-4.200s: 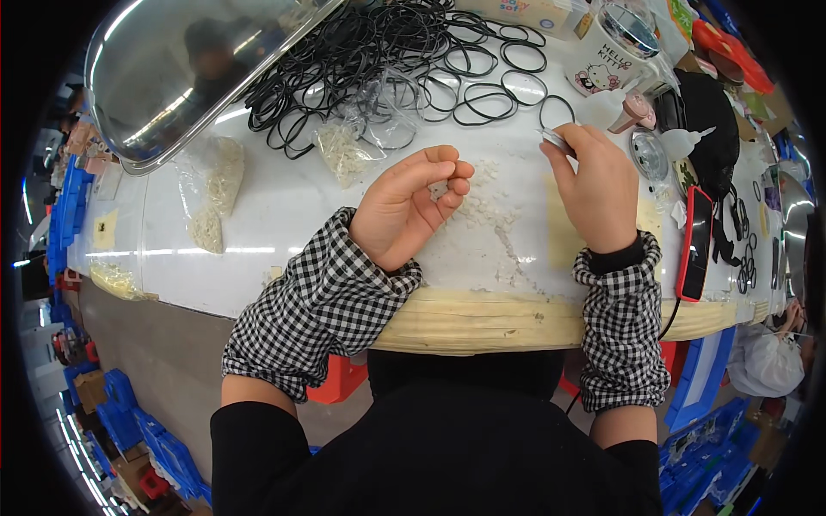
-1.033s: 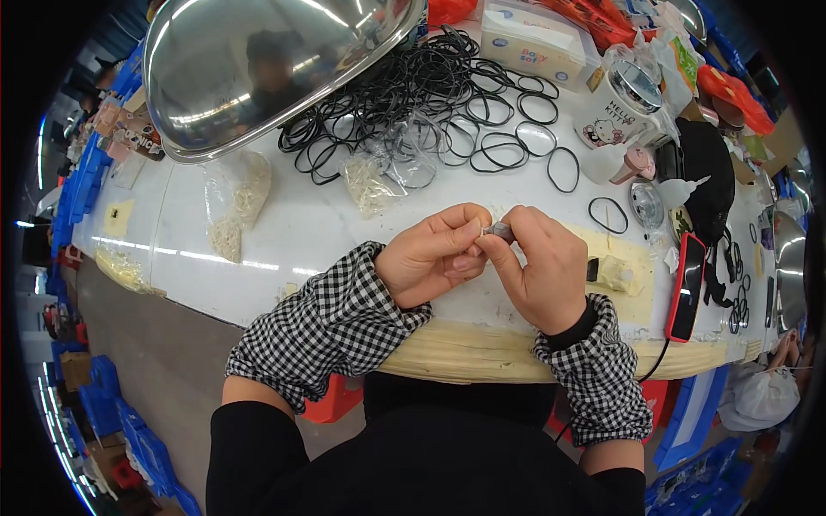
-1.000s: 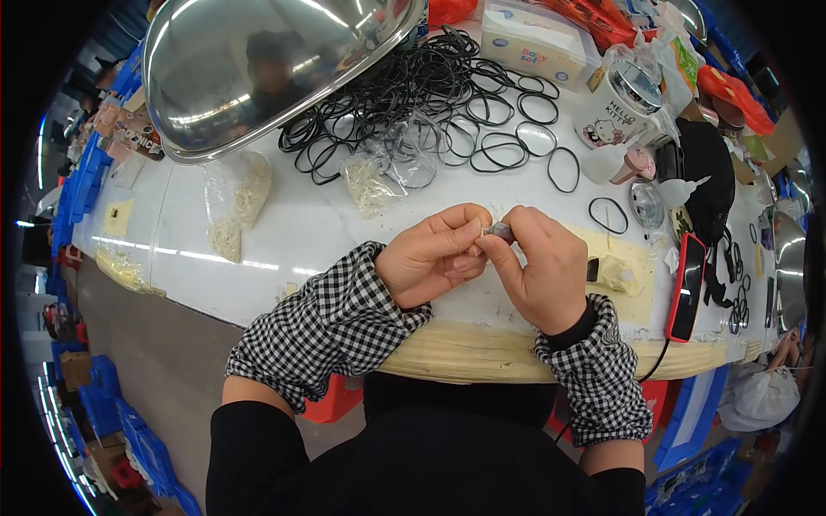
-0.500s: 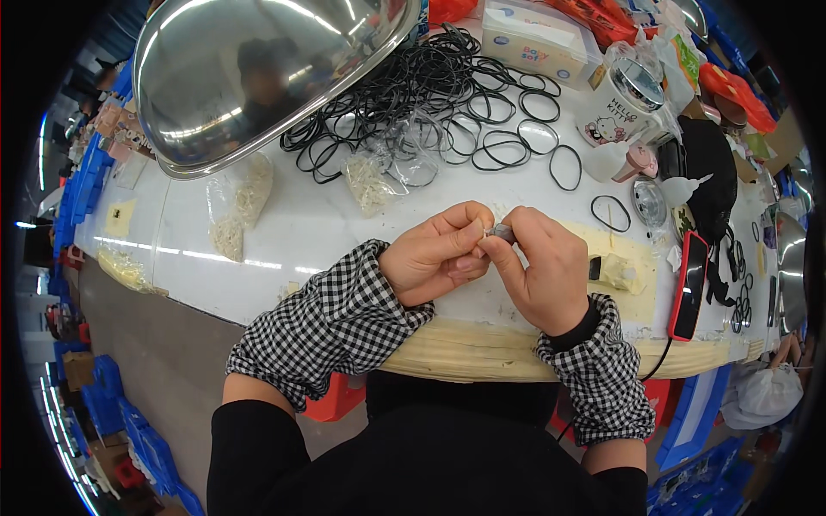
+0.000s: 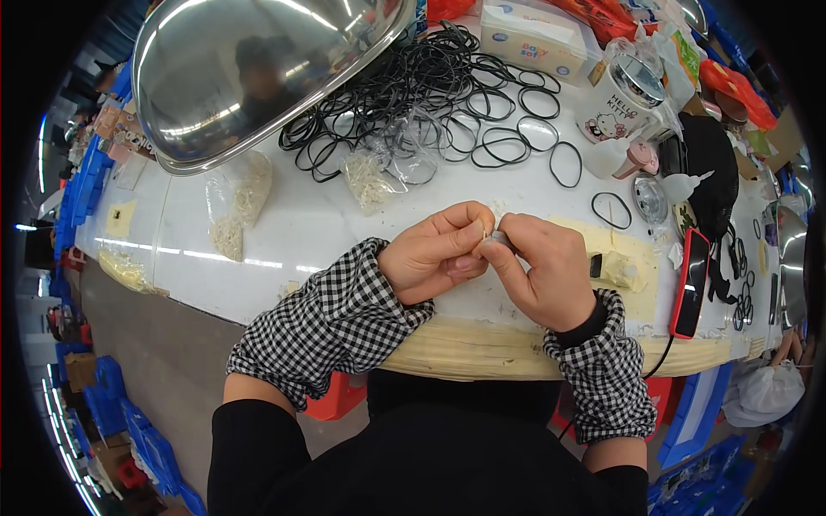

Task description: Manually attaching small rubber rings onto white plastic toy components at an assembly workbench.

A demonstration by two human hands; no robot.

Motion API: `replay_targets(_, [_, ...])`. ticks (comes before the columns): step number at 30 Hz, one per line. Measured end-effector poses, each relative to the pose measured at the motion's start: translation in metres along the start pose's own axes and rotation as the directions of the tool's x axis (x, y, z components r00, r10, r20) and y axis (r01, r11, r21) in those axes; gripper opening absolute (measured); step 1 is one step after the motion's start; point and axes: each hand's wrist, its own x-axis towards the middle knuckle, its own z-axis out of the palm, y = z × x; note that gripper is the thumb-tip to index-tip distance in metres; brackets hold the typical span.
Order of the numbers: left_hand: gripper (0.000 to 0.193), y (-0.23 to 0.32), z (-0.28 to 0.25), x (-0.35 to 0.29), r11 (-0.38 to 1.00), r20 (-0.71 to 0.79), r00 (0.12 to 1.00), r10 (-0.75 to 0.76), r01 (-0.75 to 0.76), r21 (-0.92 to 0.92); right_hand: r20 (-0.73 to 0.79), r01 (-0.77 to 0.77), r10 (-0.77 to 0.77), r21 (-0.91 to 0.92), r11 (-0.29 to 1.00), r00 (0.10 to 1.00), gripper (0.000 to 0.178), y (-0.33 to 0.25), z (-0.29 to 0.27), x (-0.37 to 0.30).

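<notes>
Close together above the table's front edge, my two hands meet fingertip to fingertip. My left hand (image 5: pixel 437 255) is closed in a pinch on something small and pale, too tiny to name. Thumb and fingers of my right hand (image 5: pixel 545 271) are closed on a small grey piece (image 5: pixel 499 238), mostly hidden by the fingers. Whether the two small things touch cannot be made out. Beyond my hands lie clear plastic bags (image 5: pixel 368 182) of small pale pieces. A yellowish sheet (image 5: pixel 638 297) lies beside my right hand, bearing a crumpled yellowish lump (image 5: pixel 621 271) and a small black block (image 5: pixel 595 266).
A heap of black rubber bands (image 5: pixel 404 86) spreads across the back, beside a large shiny metal bowl (image 5: pixel 258 77). At right are a white lidded mug (image 5: pixel 609 112), a clear round dish (image 5: pixel 650 199) and a red-edged phone (image 5: pixel 691 284) on a cable. Another bag (image 5: pixel 228 236) lies left.
My right hand has turned slightly, its wrist shifting a little right, and less of the grey piece shows. My left hand stays almost still.
</notes>
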Motion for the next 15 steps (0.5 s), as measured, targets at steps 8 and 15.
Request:
replay_targets(8, [0.018,0.003,0.004,0.001,0.999,-0.037,0.999,0.02,-0.019,0.026,0.011,0.037,-0.037,0.013,0.999,0.999,0.028,0.002,-0.01,0.002])
replay_targets(15, [0.014,0.007,0.004,0.002,0.998,-0.145,0.989,0.003,-0.012,-0.063,-0.286,-0.183,0.159,-0.061,0.981,0.945,0.015,0.006,-0.011,0.005])
